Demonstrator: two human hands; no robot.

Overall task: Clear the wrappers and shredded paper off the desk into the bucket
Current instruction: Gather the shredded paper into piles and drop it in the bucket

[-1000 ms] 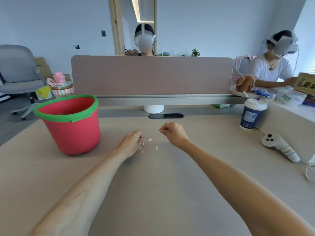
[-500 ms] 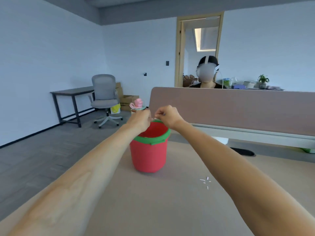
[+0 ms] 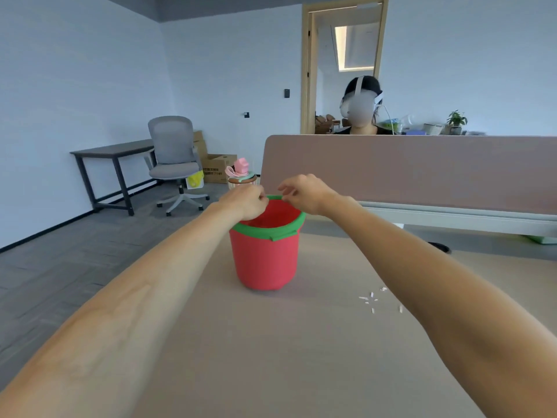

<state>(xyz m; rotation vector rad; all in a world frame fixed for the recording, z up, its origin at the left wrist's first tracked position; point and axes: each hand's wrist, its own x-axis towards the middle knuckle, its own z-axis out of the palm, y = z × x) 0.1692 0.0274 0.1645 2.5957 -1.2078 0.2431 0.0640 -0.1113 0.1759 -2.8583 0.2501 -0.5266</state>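
A red bucket (image 3: 265, 260) with a green rim stands on the beige desk (image 3: 271, 357). Both of my hands hover over its mouth. My left hand (image 3: 245, 202) sits over the near-left rim with its fingers pinched together, and I see no paper in them. Over the far rim, my right hand (image 3: 304, 193) has thumb and forefinger slightly apart, with nothing visible between them. Several small white paper shreds (image 3: 372, 300) lie on the desk to the right of the bucket, beside my right forearm.
A pinkish divider panel (image 3: 407, 170) runs along the desk's far edge, with a person in a headset behind it. The desk's left edge drops to grey floor. A grey office chair (image 3: 176, 164), a dark side table (image 3: 111, 152) and cardboard boxes stand by the left wall.
Both hands rose from the shreds on the desk and moved left over the bucket. In the last half second my right thumb and forefinger have parted a little.
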